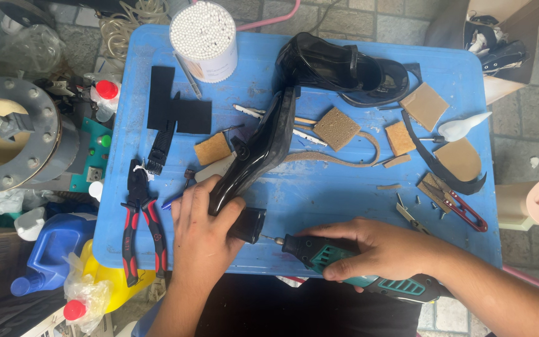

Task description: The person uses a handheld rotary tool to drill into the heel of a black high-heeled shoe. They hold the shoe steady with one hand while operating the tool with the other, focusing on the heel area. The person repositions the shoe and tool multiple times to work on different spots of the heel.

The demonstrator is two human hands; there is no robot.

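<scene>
- The left hand [202, 234] is closed around the heel end of a glossy black shoe [254, 156]; fingers wrap over the upper side, thumb toward the block heel [247, 224].
- The shoe lies sole-up on the blue plastic table [319, 193] and extends away from the left fingers toward the far edge.
- The right hand [375, 249] is closed around a green-and-black rotary tool [357, 268], fingers curled over the ribbed body.
- The tool's thin metal bit [274, 239] points at the block heel, just beside the left thumb; whether the tip is in contact cannot be determined.
- Just outboard of the left fingers lie red-and-black pliers [141, 218], handles toward the near table edge.
- Beyond the left fingers: flat black strap pieces [173, 112], a tan sponge block [212, 148] and a cylindrical tub of white cotton swabs [204, 40].
- A second glossy black shoe [338, 68] lies upright past the toe of the held shoe.
- Beyond the right fingers: rough tan sanding pads [337, 128], a thin tan leather strip [344, 159], a tan sole piece [458, 159], a white squeeze nozzle [463, 128] and red-handled snips [466, 209].
- Nothing lies between the bit and the heel.
</scene>
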